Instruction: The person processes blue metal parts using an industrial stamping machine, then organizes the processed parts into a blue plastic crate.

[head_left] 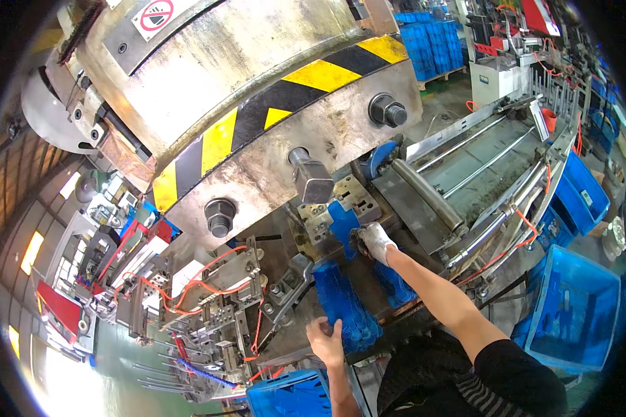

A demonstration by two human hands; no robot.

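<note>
My right hand (373,243), in a white glove with dark fingertips, reaches under the press. Its fingers are closed at the edge of a flat blue piece (341,224), which lies against the metal die (355,197). My bare left hand (325,340) is low in the view with thumb and fingers apart, beside the near end of a pile of blue flat pieces (342,306); nothing shows in its grasp. A second pile of blue pieces (396,285) sits to the right, partly behind my right forearm.
Above the die hangs the press head (257,146) with large bolts and a yellow-black striped edge. A roller frame (480,167) stands at right. Blue crates (574,306) are at lower right, and another blue bin (289,395) is at the bottom. Metal fixtures with orange hoses (209,292) fill the left.
</note>
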